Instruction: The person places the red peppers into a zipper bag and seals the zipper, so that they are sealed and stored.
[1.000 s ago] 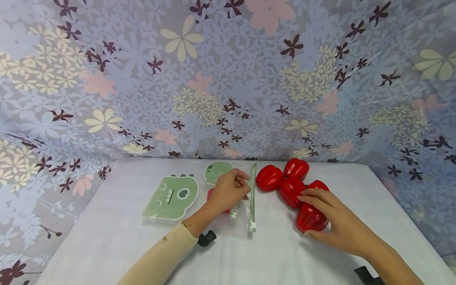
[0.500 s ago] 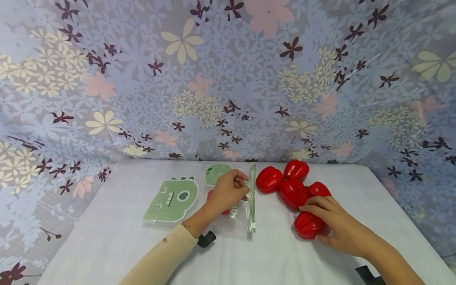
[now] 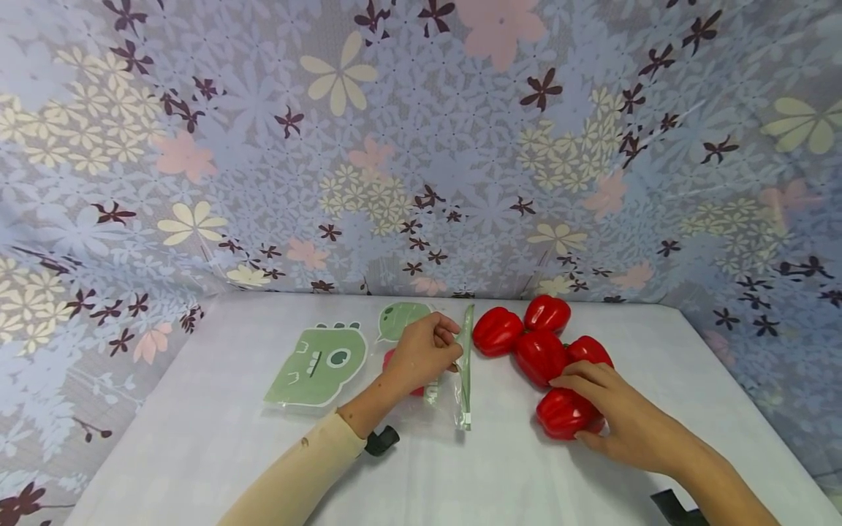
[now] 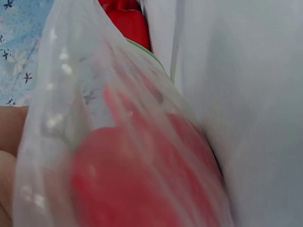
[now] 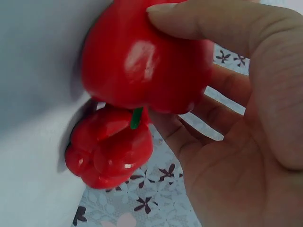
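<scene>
My left hand (image 3: 424, 354) pinches the upper edge of a clear zip bag (image 3: 465, 365) with a green strip and slider. Inside the bag lies a red bell pepper (image 4: 128, 179), seen blurred through the plastic in the left wrist view and mostly behind my hand in the head view. At the right, my right hand (image 3: 625, 420) grips another red bell pepper (image 3: 566, 414), thumb on one side and fingers on the other. In the right wrist view, a further bell pepper (image 5: 111, 146) with a green stem sits just beyond the gripped one.
Several more red bell peppers (image 3: 541, 356) cluster right of the bag strip. A green one-eyed monster print (image 3: 322, 365) lies left of my left hand. The white tabletop (image 3: 487, 475) ends at a flowered cloth backdrop (image 3: 421, 146).
The bell pepper under my right hand has turned and shifted slightly left and nearer to me, and the hand has moved a little downward in view. My left hand stays at the bag.
</scene>
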A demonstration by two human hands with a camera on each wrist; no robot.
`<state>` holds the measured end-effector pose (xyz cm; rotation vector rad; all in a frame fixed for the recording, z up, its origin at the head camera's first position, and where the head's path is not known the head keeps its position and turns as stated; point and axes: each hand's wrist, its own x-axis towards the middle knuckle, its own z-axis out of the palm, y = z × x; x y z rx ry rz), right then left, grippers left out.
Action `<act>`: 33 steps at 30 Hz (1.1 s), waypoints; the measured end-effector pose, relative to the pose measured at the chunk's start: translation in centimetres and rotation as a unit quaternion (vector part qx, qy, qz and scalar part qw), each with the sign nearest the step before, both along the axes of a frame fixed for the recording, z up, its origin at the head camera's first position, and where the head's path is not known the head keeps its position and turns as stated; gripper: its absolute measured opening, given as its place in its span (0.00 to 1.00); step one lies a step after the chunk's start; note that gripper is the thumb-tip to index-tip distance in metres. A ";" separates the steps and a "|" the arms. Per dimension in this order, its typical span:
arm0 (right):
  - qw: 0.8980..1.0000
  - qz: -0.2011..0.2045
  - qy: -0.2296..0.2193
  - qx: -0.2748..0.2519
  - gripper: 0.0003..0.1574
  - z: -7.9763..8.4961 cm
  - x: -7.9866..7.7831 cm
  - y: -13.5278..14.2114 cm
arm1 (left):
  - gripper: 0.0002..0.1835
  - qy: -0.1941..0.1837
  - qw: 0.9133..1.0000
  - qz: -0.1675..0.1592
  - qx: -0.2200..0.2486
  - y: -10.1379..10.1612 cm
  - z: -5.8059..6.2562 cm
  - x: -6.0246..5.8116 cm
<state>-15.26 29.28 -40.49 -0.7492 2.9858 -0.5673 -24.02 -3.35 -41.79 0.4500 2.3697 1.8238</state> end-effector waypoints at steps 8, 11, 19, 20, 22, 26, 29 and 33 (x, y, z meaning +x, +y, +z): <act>1.000 -0.016 0.018 -0.008 0.48 0.1 -0.2 -1.7 | 0.15 0.003 1.000 -0.004 0.005 0.0 -0.1 -0.1; 0.999 -0.018 0.036 -0.007 0.49 0.0 -0.3 -2.4 | 0.14 0.001 1.000 -0.004 0.007 0.0 -0.1 -0.2; 0.998 -0.006 0.050 -0.022 0.49 -0.2 -0.5 -4.4 | 0.15 -0.001 1.000 -0.005 0.003 -0.1 0.0 -0.2; 0.998 -0.006 0.052 -0.025 0.49 -0.2 -0.6 -4.5 | 0.15 -0.001 1.000 -0.003 0.000 -0.1 0.0 -0.2; 0.998 -0.003 0.058 -0.028 0.50 -0.3 -0.7 -4.8 | 0.15 0.001 1.000 0.000 -0.005 -0.1 0.0 -0.2; 0.997 -0.003 0.063 -0.033 0.51 -0.5 -0.9 -5.2 | 0.14 0.004 1.000 0.000 -0.007 -0.1 -0.1 -0.2; 0.997 -0.002 0.063 -0.036 0.51 -0.7 -1.1 -5.4 | 0.14 0.003 1.000 -0.001 -0.005 -0.1 -0.1 -0.2; 0.997 -0.004 0.067 -0.039 0.52 -0.8 -1.4 -5.7 | 0.14 0.004 1.000 -0.001 -0.005 0.1 -0.2 -0.2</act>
